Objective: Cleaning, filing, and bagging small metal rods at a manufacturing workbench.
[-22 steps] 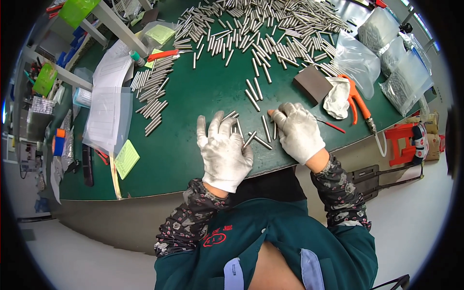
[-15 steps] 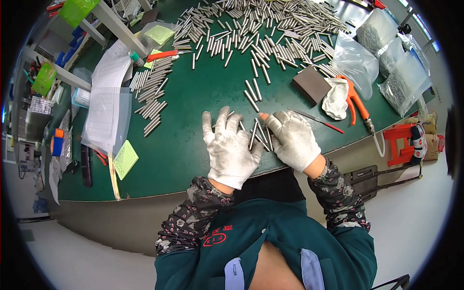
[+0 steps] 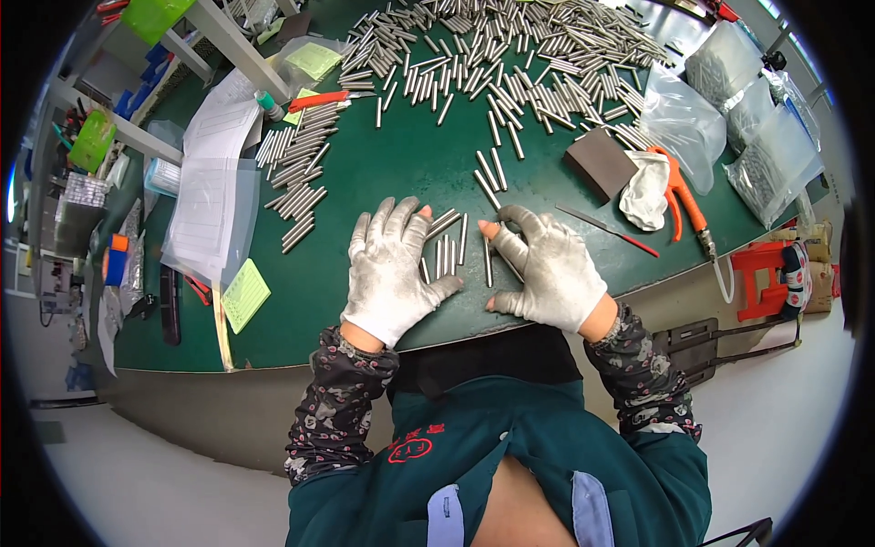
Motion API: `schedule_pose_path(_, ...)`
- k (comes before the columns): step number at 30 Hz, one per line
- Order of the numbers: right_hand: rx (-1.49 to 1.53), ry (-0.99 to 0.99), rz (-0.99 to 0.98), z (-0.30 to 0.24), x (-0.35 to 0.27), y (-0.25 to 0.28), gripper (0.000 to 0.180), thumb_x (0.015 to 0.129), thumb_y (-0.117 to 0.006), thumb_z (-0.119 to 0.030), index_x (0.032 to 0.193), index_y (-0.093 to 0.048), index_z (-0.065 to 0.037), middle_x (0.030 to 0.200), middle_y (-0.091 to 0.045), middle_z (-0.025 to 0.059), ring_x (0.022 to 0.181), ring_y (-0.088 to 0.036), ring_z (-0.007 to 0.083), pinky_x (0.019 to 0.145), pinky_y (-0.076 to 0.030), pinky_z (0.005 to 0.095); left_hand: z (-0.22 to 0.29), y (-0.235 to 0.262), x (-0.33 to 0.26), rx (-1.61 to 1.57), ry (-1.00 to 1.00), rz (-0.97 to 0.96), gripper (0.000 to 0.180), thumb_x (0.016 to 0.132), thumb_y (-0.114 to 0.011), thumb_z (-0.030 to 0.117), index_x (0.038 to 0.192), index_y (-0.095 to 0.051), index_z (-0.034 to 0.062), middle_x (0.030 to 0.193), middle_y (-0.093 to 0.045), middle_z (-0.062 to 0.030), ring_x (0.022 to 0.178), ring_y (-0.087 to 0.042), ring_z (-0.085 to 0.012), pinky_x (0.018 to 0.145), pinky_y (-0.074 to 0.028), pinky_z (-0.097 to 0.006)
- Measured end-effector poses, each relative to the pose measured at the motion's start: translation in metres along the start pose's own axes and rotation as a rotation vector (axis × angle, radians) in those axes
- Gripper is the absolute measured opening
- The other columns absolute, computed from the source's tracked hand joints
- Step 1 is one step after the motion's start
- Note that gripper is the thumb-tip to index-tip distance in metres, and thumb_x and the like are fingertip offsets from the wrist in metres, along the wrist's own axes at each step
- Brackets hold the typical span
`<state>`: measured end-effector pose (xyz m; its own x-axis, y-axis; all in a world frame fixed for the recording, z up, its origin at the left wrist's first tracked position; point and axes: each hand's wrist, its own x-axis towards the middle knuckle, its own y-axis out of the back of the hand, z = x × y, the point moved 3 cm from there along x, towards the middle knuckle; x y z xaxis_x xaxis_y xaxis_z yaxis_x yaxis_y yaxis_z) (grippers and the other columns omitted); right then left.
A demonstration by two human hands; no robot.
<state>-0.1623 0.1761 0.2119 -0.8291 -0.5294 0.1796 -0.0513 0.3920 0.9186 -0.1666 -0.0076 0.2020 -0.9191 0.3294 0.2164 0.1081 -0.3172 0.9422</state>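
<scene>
Between my gloved hands, a few short metal pins (image 3: 446, 258) lie on the green tabletop (image 3: 355, 173). My left hand (image 3: 390, 269), in a white glove with a bare fingertip showing, lies flat beside them, its fingers stretched out and its thumb below the pins. My right hand (image 3: 551, 272), gloved in the same way, rests on the table with thumb and fingers apart. One upright pin (image 3: 488, 260) lies between that thumb and forefinger, and another is partly hidden under the fingers. Three more pins (image 3: 489, 171) lie just beyond the right hand.
A large heap of pins (image 3: 510, 55) covers the far side. Stacked pins (image 3: 299, 169) lie to the left, near papers (image 3: 205, 201) and an orange knife (image 3: 319, 100). A brown block (image 3: 600, 164), a white cloth (image 3: 645, 191), an orange air gun (image 3: 688, 201) and bagged pins (image 3: 770, 155) are right.
My left hand has moved left, away from the pins, and its fingers now lie flat. The pins between my hands have spread apart, several beside the left hand. The right thumb has opened outward.
</scene>
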Motion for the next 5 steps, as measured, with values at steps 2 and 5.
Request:
schedule_pose_path(2,-0.076,0.005,-0.077,-0.007,0.005,-0.003,0.065,0.06,-0.069,-0.041,0.116,-0.053,-0.012,0.115,-0.047,0.011,0.095,-0.049,0.0288,0.081,-0.042,0.0402,-0.003,-0.001,-0.003,-0.003,0.003,-0.043,0.076,0.053,-0.075,0.04,0.115,-0.05,0.0032,0.123,-0.043,-0.0146,0.12,-0.035,-0.0342,0.102,-0.023,-0.049)
schedule_pose_path(5,-0.083,-0.071,-0.112,-0.005,0.009,-0.011,0.073,0.06,-0.07,-0.043,0.122,-0.048,-0.012,0.116,-0.045,0.0114,0.095,-0.049,0.0289,0.082,-0.042,0.0394,-0.002,-0.001,-0.005,0.025,-0.016,-0.086,0.081,0.052,-0.075,0.043,0.118,-0.048,0.0026,0.125,-0.042,-0.0145,0.121,-0.033,-0.0347,0.102,-0.022,-0.048)
